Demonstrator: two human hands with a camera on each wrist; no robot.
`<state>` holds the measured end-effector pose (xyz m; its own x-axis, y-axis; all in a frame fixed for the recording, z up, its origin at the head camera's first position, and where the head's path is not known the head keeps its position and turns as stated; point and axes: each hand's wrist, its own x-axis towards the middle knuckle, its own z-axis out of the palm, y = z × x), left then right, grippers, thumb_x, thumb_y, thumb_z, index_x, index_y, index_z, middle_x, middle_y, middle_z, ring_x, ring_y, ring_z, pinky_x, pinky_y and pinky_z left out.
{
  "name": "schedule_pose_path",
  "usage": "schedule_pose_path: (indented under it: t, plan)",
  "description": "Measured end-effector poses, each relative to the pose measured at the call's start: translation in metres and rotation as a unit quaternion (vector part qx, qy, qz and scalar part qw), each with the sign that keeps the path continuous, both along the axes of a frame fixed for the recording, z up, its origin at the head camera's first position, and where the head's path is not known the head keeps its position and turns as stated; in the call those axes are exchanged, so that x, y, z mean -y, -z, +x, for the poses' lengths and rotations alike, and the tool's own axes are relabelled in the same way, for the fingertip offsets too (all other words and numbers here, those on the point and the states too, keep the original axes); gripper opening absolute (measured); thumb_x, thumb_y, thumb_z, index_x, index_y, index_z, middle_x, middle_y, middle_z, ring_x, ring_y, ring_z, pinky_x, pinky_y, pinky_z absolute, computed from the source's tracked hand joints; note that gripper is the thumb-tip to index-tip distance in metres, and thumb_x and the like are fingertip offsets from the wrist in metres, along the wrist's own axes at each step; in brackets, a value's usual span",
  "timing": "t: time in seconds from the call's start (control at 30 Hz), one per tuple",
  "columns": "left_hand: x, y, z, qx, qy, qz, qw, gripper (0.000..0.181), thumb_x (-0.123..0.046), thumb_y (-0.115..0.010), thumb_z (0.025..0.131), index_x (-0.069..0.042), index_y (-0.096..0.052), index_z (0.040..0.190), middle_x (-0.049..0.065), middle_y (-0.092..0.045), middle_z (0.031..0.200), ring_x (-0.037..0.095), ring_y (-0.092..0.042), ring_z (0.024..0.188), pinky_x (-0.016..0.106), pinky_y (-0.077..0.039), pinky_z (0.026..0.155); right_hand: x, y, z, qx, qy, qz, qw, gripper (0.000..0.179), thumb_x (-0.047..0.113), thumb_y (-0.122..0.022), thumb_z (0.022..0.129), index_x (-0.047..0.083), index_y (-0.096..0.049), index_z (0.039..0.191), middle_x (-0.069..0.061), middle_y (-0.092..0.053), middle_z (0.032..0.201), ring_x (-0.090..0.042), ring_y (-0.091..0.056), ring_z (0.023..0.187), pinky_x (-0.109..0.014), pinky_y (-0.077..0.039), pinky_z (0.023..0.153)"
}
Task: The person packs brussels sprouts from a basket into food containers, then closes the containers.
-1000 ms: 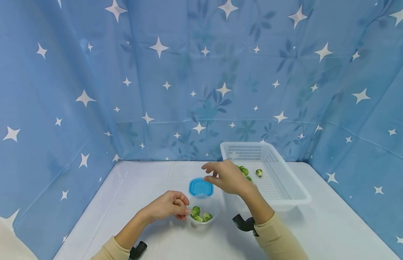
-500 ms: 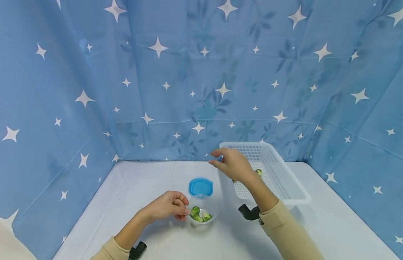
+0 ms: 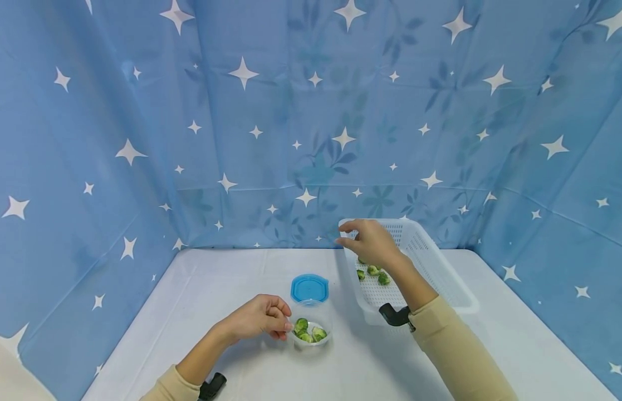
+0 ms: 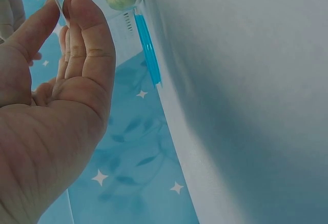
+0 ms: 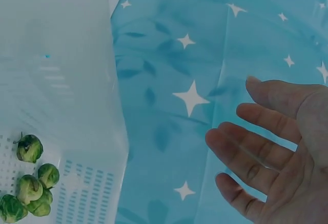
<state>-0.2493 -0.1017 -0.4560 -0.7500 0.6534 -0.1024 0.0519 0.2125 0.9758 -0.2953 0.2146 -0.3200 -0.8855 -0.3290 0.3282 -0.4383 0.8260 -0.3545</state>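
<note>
My left hand [image 3: 263, 318] pinches the near-left rim of a small clear plastic tub [image 3: 324, 334] between thumb and fingers. Several Brussels sprouts [image 3: 304, 331] lie inside the tub. In the left wrist view the tub's wall passes between the thumb and fingertips of the left hand [image 4: 84, 55]. Over the white plastic basket [image 3: 436, 262] hovers my right hand [image 3: 373, 243], holding nothing. Its fingers look relaxed and spread from the thumb in the right wrist view. Loose Brussels sprouts [image 5: 38, 196] sit on the basket's floor, partly hidden by the hand in the head view.
Just behind the tub, a blue lid [image 3: 309, 288] lies flat on the white-covered table [image 3: 230, 278]. The basket takes up the table's back right. Blue curtains [image 3: 270, 139] with white stars surround the back and sides.
My right hand has risen from above the tub and lid and moved right, over the basket. More of the sprouts there now show. The left hand has stayed at the tub.
</note>
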Motion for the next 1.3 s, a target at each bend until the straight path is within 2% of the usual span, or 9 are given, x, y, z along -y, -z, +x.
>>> schedule_pose_path:
  t: [0.13,0.27,0.47,0.53,0.7,0.77,1.03,1.17,1.3]
  plan:
    - [0.001,-0.001,0.0,0.003,-0.001,0.003,1.0,0.037,-0.013,-0.074,0.097,0.012,-0.058,0.119,0.018,-0.075,0.092,0.021,-0.075,0.079,0.04,-0.065,0.077,-0.004,-0.002,-0.004,0.005,0.0,-0.01,0.9999,0.036,0.032,-0.07,0.101,0.013,-0.073,0.131,-0.011,-0.072,0.13,-0.02,-0.073,0.09,-0.035,-0.058,0.067]
    - [0.0,-0.001,0.0,0.003,0.0,0.005,1.0,0.037,-0.013,-0.074,0.097,0.012,-0.058,0.12,0.021,-0.074,0.093,0.021,-0.075,0.079,0.04,-0.065,0.077,-0.011,0.0,-0.012,0.011,0.01,-0.011,0.9998,0.036,0.032,-0.069,0.102,0.012,-0.072,0.132,-0.013,-0.072,0.13,-0.025,-0.073,0.096,-0.041,-0.06,0.075]
    - [0.0,-0.001,0.0,0.008,0.0,0.007,0.9999,0.037,-0.012,-0.074,0.097,0.012,-0.058,0.12,0.014,-0.075,0.09,0.021,-0.075,0.078,0.039,-0.065,0.077,-0.025,0.011,-0.027,0.028,0.021,-0.011,0.9993,0.036,0.029,-0.067,0.103,0.007,-0.071,0.132,-0.016,-0.07,0.133,-0.033,-0.072,0.107,-0.051,-0.06,0.087]
    - [0.0,-0.001,0.0,0.008,0.0,0.008,0.9999,0.037,-0.012,-0.074,0.097,0.012,-0.058,0.12,0.014,-0.075,0.089,0.021,-0.075,0.078,0.039,-0.065,0.077,-0.029,0.013,-0.03,0.032,0.024,-0.013,0.9991,0.036,0.028,-0.067,0.104,0.006,-0.071,0.132,-0.017,-0.069,0.135,-0.033,-0.072,0.106,-0.051,-0.061,0.086]
    - [0.001,-0.001,0.001,0.006,-0.002,0.007,1.0,0.035,-0.012,-0.074,0.097,0.012,-0.059,0.119,0.016,-0.075,0.09,0.021,-0.075,0.078,0.04,-0.065,0.077,-0.035,0.015,-0.038,0.038,0.037,-0.022,0.9983,0.036,0.029,-0.068,0.103,0.007,-0.071,0.132,-0.018,-0.068,0.137,-0.029,-0.072,0.09,-0.045,-0.06,0.075]
    - [0.001,-0.001,0.001,0.003,-0.003,0.005,1.0,0.034,-0.011,-0.073,0.098,0.012,-0.059,0.118,0.018,-0.075,0.091,0.021,-0.075,0.078,0.04,-0.065,0.077,-0.036,0.016,-0.041,0.037,0.041,-0.025,0.9982,0.037,0.029,-0.069,0.102,0.007,-0.072,0.131,-0.018,-0.068,0.136,-0.029,-0.072,0.09,-0.046,-0.059,0.074]
    - [0.0,-0.003,0.001,0.006,0.003,0.004,1.0,0.033,-0.01,-0.072,0.099,0.012,-0.059,0.119,0.025,-0.074,0.094,0.021,-0.075,0.079,0.04,-0.065,0.077,-0.041,0.022,-0.052,0.056,0.056,-0.028,0.9965,0.034,0.025,-0.068,0.103,0.006,-0.071,0.13,-0.02,-0.067,0.137,-0.04,-0.067,0.116,-0.058,-0.057,0.095]
    - [-0.002,-0.003,0.001,0.006,0.004,0.004,1.0,0.033,-0.011,-0.073,0.098,0.011,-0.059,0.118,0.023,-0.074,0.094,0.022,-0.075,0.079,0.041,-0.065,0.078,-0.042,0.027,-0.056,0.071,0.066,-0.031,0.9948,0.035,0.026,-0.067,0.103,0.005,-0.07,0.132,-0.022,-0.065,0.138,-0.043,-0.063,0.123,-0.06,-0.054,0.099]
    - [-0.001,-0.003,0.002,0.007,-0.001,0.007,0.9999,0.034,-0.012,-0.074,0.098,0.012,-0.059,0.117,0.027,-0.073,0.095,0.022,-0.075,0.078,0.041,-0.065,0.078,-0.042,0.031,-0.06,0.079,0.074,-0.027,0.9938,0.039,0.027,-0.066,0.104,0.003,-0.068,0.134,-0.023,-0.064,0.139,-0.044,-0.061,0.126,-0.061,-0.052,0.102]
